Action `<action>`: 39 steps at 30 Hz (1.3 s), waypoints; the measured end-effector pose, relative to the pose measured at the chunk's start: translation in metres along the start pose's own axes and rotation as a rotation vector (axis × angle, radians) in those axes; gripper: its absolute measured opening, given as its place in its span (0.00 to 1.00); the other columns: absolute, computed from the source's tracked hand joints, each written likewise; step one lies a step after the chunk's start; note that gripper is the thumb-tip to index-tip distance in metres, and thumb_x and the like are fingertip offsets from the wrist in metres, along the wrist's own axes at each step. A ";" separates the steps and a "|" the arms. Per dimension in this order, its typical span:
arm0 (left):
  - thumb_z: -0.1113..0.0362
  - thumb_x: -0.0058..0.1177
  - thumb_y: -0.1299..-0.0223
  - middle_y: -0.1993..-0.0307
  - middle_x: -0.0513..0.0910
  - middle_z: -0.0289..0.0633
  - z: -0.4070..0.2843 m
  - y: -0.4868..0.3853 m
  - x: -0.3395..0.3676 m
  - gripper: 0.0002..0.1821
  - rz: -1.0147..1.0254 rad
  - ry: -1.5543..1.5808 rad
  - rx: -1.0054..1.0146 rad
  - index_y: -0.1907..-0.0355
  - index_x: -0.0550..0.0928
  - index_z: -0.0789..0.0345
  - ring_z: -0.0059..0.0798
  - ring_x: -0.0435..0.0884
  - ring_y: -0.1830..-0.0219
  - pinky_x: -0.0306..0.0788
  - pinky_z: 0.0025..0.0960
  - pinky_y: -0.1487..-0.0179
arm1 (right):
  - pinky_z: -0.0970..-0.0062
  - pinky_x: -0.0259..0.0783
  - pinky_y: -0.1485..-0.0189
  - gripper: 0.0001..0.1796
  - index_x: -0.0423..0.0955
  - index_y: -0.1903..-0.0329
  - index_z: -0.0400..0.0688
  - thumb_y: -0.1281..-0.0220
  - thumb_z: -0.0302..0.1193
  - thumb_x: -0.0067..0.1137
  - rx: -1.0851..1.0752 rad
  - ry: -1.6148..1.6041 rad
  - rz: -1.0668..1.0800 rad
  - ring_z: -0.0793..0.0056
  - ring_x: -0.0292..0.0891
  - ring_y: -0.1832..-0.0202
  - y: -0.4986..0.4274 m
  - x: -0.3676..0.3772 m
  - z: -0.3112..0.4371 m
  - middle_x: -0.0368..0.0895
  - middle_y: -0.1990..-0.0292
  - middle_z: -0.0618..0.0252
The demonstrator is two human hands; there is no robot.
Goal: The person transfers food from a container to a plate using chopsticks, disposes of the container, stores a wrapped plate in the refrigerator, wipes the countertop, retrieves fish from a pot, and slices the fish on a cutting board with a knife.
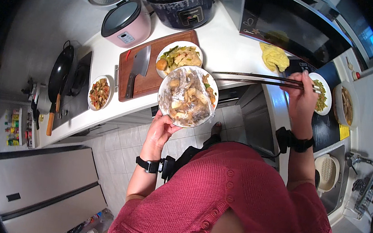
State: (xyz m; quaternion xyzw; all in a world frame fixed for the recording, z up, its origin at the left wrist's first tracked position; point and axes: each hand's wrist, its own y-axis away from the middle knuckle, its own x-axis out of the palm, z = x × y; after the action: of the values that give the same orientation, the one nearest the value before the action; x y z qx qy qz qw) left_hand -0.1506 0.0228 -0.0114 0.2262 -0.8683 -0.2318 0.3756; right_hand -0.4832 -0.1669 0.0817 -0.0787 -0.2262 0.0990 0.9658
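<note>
My left hand (160,130) grips the near rim of a white plate of food (188,96), with crumpled clear plastic film lying over most of it. Diced food shows bare along its right side. In my right hand (301,97) is a pair of long dark chopsticks (254,80), their tips pointing left toward that plate but apart from it. Just behind, a second white plate (161,54) with tofu-like pieces and green vegetables rests partly on a wooden cutting board (170,39). A cleaver (141,61) lies on the board, its dark handle toward me.
A pink rice cooker (127,26) with raised lid and a dark electric cooker (180,8) stand behind. Left are a bowl of diced food (99,93) and a black wok (61,74). Right are a microwave (289,25), yellow cloth (274,57), plate of green food (323,96) and sink (337,178).
</note>
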 end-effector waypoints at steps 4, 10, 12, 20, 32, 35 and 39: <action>0.83 0.37 0.57 0.56 0.77 0.50 0.002 -0.025 0.029 0.30 0.112 -0.055 -0.049 0.45 0.64 0.67 0.39 0.83 0.64 0.82 0.43 0.61 | 0.65 0.79 0.62 0.15 0.71 0.65 0.33 0.31 0.33 0.42 -0.045 -0.111 -0.316 0.66 0.78 0.66 0.020 -0.045 0.012 0.76 0.67 0.54; 0.81 0.38 0.57 0.56 0.77 0.52 0.028 -0.097 0.080 0.28 0.246 -0.150 -0.104 0.47 0.65 0.67 0.46 0.82 0.61 0.81 0.47 0.61 | 0.65 0.80 0.64 0.14 0.70 0.63 0.34 0.32 0.33 0.42 -0.136 -0.057 -0.439 0.67 0.79 0.65 0.053 -0.073 0.019 0.78 0.67 0.55; 0.82 0.38 0.56 0.53 0.75 0.52 0.037 -0.122 0.093 0.29 0.222 -0.201 -0.162 0.45 0.63 0.66 0.47 0.80 0.57 0.80 0.48 0.58 | 0.65 0.80 0.65 0.14 0.71 0.65 0.35 0.32 0.33 0.44 -0.149 -0.065 -0.479 0.68 0.79 0.66 0.062 -0.076 0.021 0.78 0.68 0.56; 0.81 0.38 0.57 0.52 0.73 0.56 0.051 -0.178 0.125 0.26 0.150 -0.273 -0.174 0.48 0.64 0.72 0.50 0.79 0.56 0.79 0.51 0.56 | 0.68 0.80 0.66 0.15 0.71 0.66 0.34 0.33 0.35 0.47 -0.122 0.041 -0.589 0.68 0.78 0.68 0.079 -0.075 0.012 0.77 0.69 0.56; 0.81 0.37 0.54 0.54 0.73 0.52 0.046 -0.203 0.119 0.20 0.128 -0.363 -0.138 0.53 0.66 0.74 0.48 0.78 0.56 0.81 0.46 0.59 | 0.67 0.80 0.65 0.14 0.72 0.70 0.36 0.34 0.35 0.49 0.068 0.034 -0.602 0.71 0.77 0.68 0.058 -0.070 -0.019 0.76 0.71 0.59; 0.81 0.40 0.54 0.64 0.76 0.48 0.046 -0.201 0.119 0.13 0.111 -0.287 -0.071 0.62 0.67 0.70 0.40 0.80 0.70 0.83 0.40 0.70 | 0.66 0.81 0.65 0.14 0.71 0.71 0.37 0.35 0.34 0.49 0.112 0.010 -0.624 0.71 0.76 0.67 0.050 -0.071 -0.028 0.76 0.71 0.59; 0.81 0.41 0.50 0.54 0.74 0.52 0.050 -0.194 0.117 0.17 0.070 -0.263 -0.019 0.54 0.65 0.72 0.45 0.78 0.56 0.80 0.43 0.59 | 0.65 0.81 0.65 0.13 0.71 0.71 0.36 0.35 0.34 0.50 0.116 -0.002 -0.630 0.70 0.76 0.67 0.043 -0.073 -0.035 0.76 0.70 0.58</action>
State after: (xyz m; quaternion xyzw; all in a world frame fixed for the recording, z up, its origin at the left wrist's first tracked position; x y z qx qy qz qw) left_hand -0.2177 -0.1850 -0.0892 0.1600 -0.9152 -0.2544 0.2685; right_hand -0.5383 -0.1459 0.0113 0.0506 -0.2344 -0.1923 0.9516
